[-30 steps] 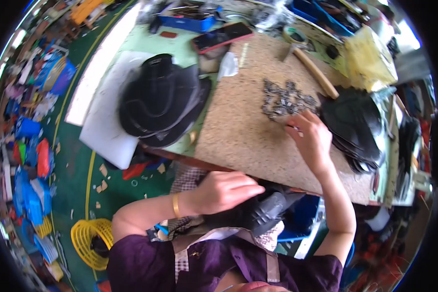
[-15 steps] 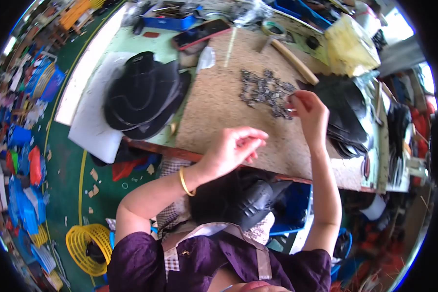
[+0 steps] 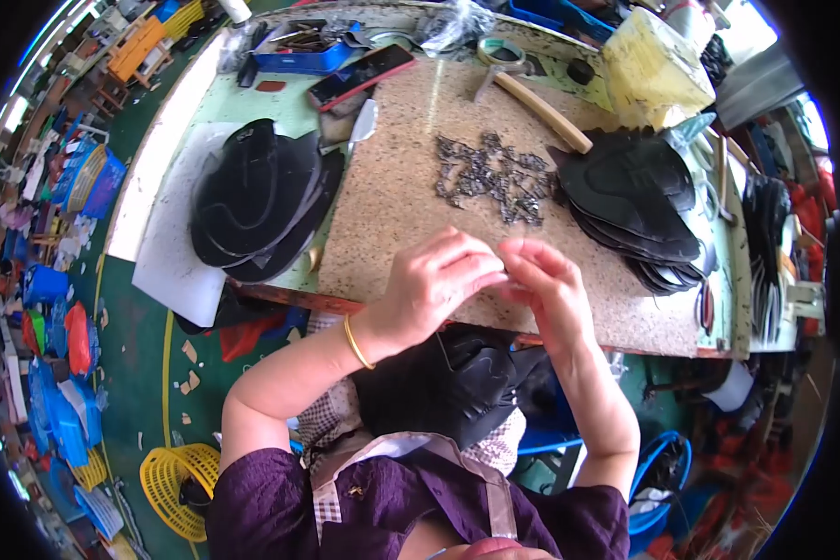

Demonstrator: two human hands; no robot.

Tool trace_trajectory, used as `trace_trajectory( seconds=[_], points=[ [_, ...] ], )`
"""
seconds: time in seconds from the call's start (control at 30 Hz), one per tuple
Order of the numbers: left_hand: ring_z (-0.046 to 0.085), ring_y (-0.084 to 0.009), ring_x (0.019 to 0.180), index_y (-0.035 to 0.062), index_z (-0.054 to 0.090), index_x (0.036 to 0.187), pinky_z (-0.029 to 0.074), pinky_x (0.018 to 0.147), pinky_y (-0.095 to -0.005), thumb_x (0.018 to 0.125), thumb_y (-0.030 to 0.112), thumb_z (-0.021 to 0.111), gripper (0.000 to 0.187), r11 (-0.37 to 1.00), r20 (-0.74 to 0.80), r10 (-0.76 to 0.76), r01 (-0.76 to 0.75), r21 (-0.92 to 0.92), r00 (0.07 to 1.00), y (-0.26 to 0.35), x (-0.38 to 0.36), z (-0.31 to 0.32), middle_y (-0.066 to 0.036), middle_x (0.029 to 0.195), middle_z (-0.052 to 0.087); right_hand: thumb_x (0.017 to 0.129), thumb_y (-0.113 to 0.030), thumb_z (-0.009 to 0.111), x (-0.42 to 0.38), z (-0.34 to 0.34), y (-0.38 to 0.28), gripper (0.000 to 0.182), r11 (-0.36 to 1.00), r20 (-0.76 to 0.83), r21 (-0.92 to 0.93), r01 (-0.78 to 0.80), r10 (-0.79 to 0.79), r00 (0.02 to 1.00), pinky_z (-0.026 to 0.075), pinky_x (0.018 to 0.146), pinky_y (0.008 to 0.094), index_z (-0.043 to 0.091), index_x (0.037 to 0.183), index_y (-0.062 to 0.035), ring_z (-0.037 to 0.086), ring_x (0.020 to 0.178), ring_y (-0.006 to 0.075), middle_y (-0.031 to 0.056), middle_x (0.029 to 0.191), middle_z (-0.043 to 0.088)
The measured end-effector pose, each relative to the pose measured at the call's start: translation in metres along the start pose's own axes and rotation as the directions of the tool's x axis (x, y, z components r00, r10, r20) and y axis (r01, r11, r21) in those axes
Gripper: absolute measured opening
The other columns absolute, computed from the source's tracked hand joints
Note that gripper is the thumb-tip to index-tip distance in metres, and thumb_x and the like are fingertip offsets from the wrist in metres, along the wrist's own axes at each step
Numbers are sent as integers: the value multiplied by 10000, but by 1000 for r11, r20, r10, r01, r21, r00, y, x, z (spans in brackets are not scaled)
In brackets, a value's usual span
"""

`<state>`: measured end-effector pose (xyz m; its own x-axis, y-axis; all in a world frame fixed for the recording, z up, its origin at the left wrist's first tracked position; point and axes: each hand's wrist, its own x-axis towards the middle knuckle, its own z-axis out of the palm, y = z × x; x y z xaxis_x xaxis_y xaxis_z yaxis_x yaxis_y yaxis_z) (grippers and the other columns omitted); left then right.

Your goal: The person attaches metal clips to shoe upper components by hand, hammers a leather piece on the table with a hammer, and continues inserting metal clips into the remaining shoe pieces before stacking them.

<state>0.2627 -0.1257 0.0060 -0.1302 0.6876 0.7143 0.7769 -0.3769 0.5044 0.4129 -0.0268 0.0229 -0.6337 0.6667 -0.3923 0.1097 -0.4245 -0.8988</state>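
Observation:
My left hand (image 3: 439, 280), with a gold bangle at the wrist, and my right hand (image 3: 549, 285) meet above the front edge of the speckled board (image 3: 373, 215). Both sets of fingers are pinched together at the tips; whatever lies between them is too small or hidden to make out. Just beyond them is a loose heap of small shiny metal pieces (image 3: 502, 177). On my lap rests a bundle of black shaped pieces (image 3: 439, 387), below my hands and apart from them.
Stacks of black cut pieces lie left (image 3: 257, 191) and right (image 3: 630, 191) on the table. Behind the heap are a wooden-handled hammer (image 3: 543, 112), a roll of tape (image 3: 501, 51), a phone (image 3: 361, 77) and a blue tray (image 3: 303, 58). A yellow basket (image 3: 163, 481) stands on the floor.
My right hand has come away from the metal heap, back toward me, and joined my left hand. The left fingers have closed toward the right ones. The view has shifted slightly.

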Motion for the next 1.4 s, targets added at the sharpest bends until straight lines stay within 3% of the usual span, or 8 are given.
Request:
trace_trajectory(
  seconds=[0.2,0.27,0.53,0.8,0.9,1.0,1.13,1.4],
  points=[
    [577,-61,742,26,609,884,486,587,-206,889,90,642,73,406,374,-611,682,-608,698,37,-43,-15,-5,836,602,781,-4,733,-38,13,40,184,767,198,-263,585,-551,811,527,736,246,631,933,17,610,892,143,70,978,600],
    [571,-61,732,18,608,888,485,587,-205,895,88,632,74,290,437,-637,722,-628,635,43,-57,-18,-8,830,600,791,24,711,-46,12,63,143,910,168,-57,411,-397,902,540,693,250,624,904,17,611,859,133,72,963,607],
    [583,-205,749,51,628,836,467,643,-311,804,69,691,73,928,70,-109,127,-351,992,47,-86,-41,-43,824,602,859,-40,637,-79,23,87,80,943,377,330,-35,-98,921,548,605,269,629,885,36,640,697,197,124,810,623],
    [573,-127,783,31,624,877,472,681,-268,836,105,687,105,657,309,-376,487,-576,874,52,-104,-46,-26,822,604,878,-100,630,-94,30,107,119,847,413,477,-234,19,910,547,619,300,637,919,11,634,661,215,147,776,635],
    [593,-109,740,7,620,868,491,669,-245,859,79,667,86,64,488,-528,606,-793,695,60,-115,-40,-35,802,614,874,-68,634,-99,39,114,105,868,351,486,-100,-89,932,542,650,292,635,931,20,641,722,205,130,833,630],
    [581,-100,784,-11,639,879,491,693,-240,856,41,661,61,8,488,-586,607,-795,647,61,-130,-35,-28,884,577,852,-20,649,-101,44,117,103,955,198,212,207,-249,948,523,694,279,634,945,24,633,768,188,117,875,623],
    [588,-101,787,-12,632,871,505,669,-231,848,26,664,55,285,466,-582,704,-651,666,65,-128,-46,-34,898,584,804,41,678,-101,37,113,118,979,274,192,70,-122,954,475,786,267,667,913,-2,599,835,167,89,909,616],
    [620,-108,723,-9,587,925,526,633,-223,884,80,636,109,170,480,-669,746,-644,567,79,-135,-45,-46,870,582,727,13,737,-99,52,120,153,945,113,275,179,-217,970,417,776,255,696,860,-50,485,869,130,19,915,509]
  ],
)
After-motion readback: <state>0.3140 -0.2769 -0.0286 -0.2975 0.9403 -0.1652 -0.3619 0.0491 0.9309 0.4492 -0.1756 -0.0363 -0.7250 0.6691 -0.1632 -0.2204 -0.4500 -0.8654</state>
